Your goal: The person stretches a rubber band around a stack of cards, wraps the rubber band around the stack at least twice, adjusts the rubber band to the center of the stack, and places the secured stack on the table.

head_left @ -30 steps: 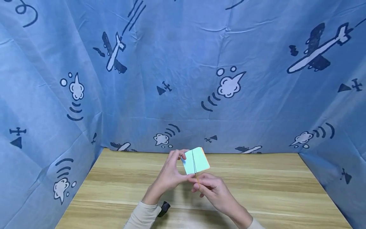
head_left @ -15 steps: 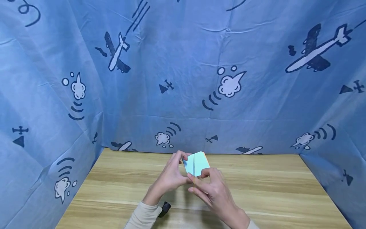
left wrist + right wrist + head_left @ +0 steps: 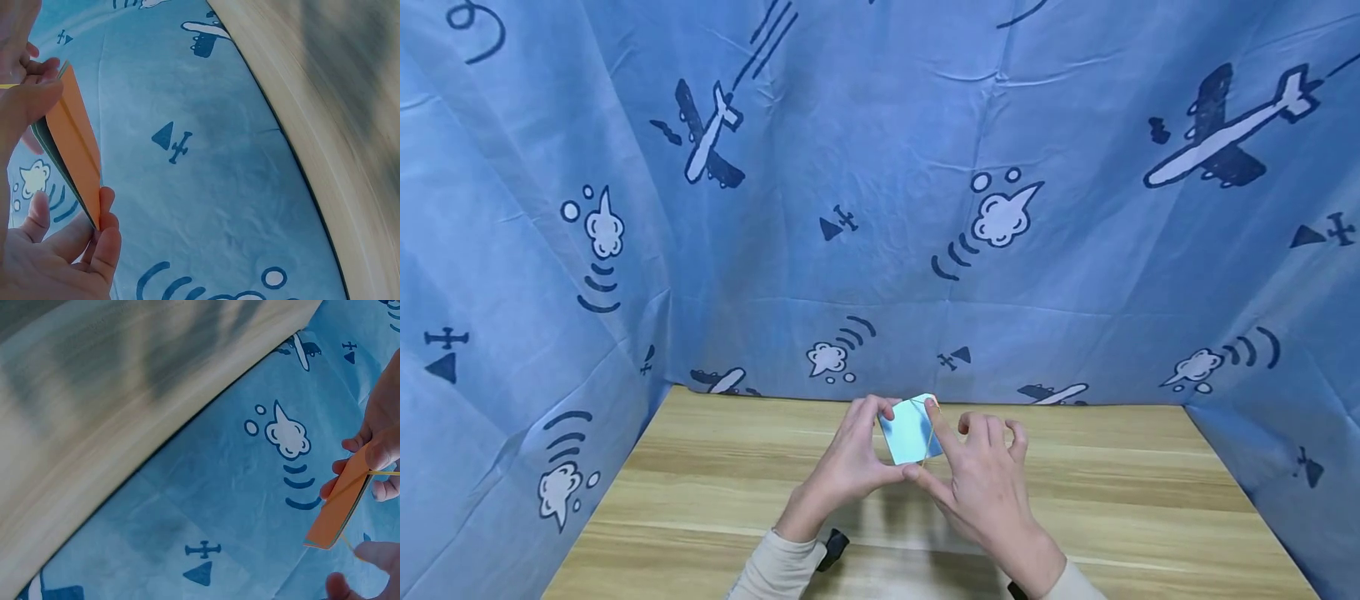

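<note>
A small square stack of paper (image 3: 904,435), light blue-green on top and orange (image 3: 75,128) underneath, is held above the table. My left hand (image 3: 848,462) grips it, thumb on the near edge and fingers on the far left edge. Around the stack runs a thin yellow rubber band (image 3: 932,440), whose strand also crosses the orange face. My right hand (image 3: 988,487) stretches the band between its index finger, at the far right corner, and its thumb by the near edge. Its other fingers stand bent and raised. In the right wrist view, the band (image 3: 348,542) reaches the right index fingertip.
A wood-grain table (image 3: 1112,500) lies below the hands. Blue cloth (image 3: 887,167) printed with planes and clouds hangs at its back and sides. Something black (image 3: 832,550) sits by the left wrist, and beige sleeves cover the forearms.
My right hand went from pinching the band near the stack's front edge to spreading it with index finger and thumb. The band's strand shifted rightward across the top. The left hand kept its grip.
</note>
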### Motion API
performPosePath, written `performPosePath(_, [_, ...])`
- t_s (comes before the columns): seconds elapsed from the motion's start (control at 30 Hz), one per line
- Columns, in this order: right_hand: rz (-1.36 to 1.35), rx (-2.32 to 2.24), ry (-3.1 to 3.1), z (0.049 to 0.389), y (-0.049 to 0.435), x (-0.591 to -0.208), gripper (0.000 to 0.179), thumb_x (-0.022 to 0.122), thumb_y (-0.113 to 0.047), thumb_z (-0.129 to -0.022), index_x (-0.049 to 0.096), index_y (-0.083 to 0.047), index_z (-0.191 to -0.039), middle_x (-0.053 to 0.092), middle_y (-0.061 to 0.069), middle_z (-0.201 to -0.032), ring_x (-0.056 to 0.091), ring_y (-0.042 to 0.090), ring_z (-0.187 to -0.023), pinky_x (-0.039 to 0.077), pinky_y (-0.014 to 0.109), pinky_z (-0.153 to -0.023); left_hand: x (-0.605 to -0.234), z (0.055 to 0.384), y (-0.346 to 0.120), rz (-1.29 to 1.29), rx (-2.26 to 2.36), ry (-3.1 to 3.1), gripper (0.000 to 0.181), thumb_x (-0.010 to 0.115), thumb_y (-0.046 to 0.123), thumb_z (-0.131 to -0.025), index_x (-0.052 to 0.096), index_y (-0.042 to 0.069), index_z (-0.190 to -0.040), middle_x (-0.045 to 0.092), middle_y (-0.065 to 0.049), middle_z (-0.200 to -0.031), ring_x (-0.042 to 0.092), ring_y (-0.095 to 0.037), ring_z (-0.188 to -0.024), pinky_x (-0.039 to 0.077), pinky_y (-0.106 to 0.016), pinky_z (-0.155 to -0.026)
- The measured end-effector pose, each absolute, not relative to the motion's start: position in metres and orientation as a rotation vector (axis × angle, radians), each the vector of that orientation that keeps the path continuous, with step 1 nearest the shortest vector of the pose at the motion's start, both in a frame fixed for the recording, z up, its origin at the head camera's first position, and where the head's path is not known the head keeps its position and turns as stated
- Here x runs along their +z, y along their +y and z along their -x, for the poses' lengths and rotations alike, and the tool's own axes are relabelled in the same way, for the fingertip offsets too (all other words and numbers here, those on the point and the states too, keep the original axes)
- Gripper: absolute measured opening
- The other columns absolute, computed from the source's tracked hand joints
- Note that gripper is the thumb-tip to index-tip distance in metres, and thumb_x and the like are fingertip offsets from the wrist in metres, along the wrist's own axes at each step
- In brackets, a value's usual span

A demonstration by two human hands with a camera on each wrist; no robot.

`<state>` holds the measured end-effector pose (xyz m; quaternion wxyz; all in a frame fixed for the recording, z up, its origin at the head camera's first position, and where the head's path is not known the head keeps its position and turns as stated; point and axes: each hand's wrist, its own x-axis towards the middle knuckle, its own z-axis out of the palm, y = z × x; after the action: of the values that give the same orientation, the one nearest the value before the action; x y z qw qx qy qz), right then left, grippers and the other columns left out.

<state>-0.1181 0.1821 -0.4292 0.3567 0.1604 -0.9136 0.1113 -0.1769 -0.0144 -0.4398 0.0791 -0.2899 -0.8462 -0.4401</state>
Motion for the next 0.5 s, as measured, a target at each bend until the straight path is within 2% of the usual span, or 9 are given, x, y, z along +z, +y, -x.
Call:
performPosePath(0.13, [-0.367,0.287,-2.41,0.12,0.184,-0.427,0.093,0.03,-0.085,-0.087,0.065,-0.012,-0.132,0.054,0.023,-0.112,0.046,0.044,-0.112,0.016,0.072,-0.102,-0.439,0.176,-0.013,0.85,-1.28,-2.528,0.068,0.094,0.027,-0.066,0.04,0.016,-0.107,0.055,-0.003,-0.14,0.046,-0.017,-0.114,0.047,-0.041,-0.09])
performPosePath(0.27, [-0.313,0.31,-2.469,0.121,0.187,-0.424,0.09,0.037,-0.085,-0.085,0.069,-0.008,-0.121,0.052,0.03,-0.127,0.034,0.05,-0.134,0.003,0.075,-0.108,-0.439,0.175,-0.012,0.845,-1.249,-2.507,0.066,0.092,0.022,-0.067,0.039,0.016,-0.106,0.055,-0.002,-0.14,0.045,-0.016,-0.116,0.048,-0.04,-0.091])
performPosePath(0.37, [-0.269,0.345,-2.546,0.121,0.189,-0.422,0.082,0.045,-0.079,-0.087,0.069,-0.005,-0.114,0.05,0.032,-0.133,0.025,0.052,-0.141,-0.004,0.073,-0.11,-0.439,0.175,-0.011,0.859,-1.214,-2.471,0.065,0.092,0.02,-0.066,0.04,0.015,-0.105,0.056,-0.004,-0.139,0.045,-0.017,-0.117,0.048,-0.04,-0.094])
performPosePath(0.5, [-0.217,0.408,-2.649,0.121,0.192,-0.418,0.067,0.048,-0.069,-0.093,0.065,-0.005,-0.103,0.051,0.029,-0.133,0.021,0.051,-0.144,-0.009,0.07,-0.111,-0.44,0.175,-0.01,0.881,-1.163,-2.413,0.065,0.093,0.02,-0.065,0.041,0.014,-0.104,0.057,-0.006,-0.139,0.045,-0.018,-0.118,0.048,-0.038,-0.095])
